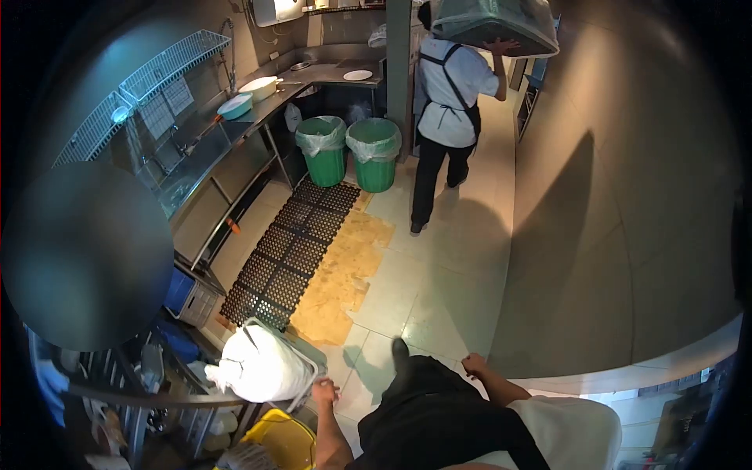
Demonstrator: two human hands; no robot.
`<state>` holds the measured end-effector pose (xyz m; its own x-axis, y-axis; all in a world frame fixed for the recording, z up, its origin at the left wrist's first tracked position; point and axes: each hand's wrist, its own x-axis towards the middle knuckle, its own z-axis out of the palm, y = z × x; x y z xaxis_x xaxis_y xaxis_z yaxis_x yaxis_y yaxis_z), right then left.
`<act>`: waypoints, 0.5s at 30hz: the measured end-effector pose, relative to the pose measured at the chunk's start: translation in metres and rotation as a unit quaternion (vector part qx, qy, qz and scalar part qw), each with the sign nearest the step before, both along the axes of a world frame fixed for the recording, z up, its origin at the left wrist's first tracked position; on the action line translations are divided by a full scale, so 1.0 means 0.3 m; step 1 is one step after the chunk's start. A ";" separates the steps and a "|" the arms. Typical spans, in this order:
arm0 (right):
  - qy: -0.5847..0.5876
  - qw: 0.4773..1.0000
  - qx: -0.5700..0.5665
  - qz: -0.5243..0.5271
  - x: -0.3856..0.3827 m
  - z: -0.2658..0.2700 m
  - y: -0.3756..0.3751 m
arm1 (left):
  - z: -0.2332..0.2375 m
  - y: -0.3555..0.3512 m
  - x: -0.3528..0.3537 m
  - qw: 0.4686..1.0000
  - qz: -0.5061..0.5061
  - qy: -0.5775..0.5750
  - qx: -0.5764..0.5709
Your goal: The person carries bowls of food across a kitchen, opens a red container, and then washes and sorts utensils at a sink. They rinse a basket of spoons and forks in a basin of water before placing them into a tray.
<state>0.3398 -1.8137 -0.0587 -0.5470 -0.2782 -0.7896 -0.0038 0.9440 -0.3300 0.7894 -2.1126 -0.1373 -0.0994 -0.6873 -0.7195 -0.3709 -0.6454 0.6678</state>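
My left hand hangs low in front of me, its fingers loosely bent and a little apart, with nothing seen in them. Right beside it stands a stuffed white sack on a thin metal frame, whose edge comes close to my fingers in this view. On the other side, my right hand is curled closed near the wall, and no object shows in it. Between the hands my dark-clad legs and one dark shoe are over the tiled floor.
Ahead, a person in a dark apron walks away carrying a large plastic-covered bin. Green lined bins stand by a steel counter. A black rubber mat lies beside flattened cardboard. A yellow bucket is at lower left.
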 end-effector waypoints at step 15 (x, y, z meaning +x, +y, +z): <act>0.010 0.990 -0.015 0.139 -0.332 -0.203 -1.418 | 0.225 -1.062 -0.243 0.895 -0.137 -0.320 -0.280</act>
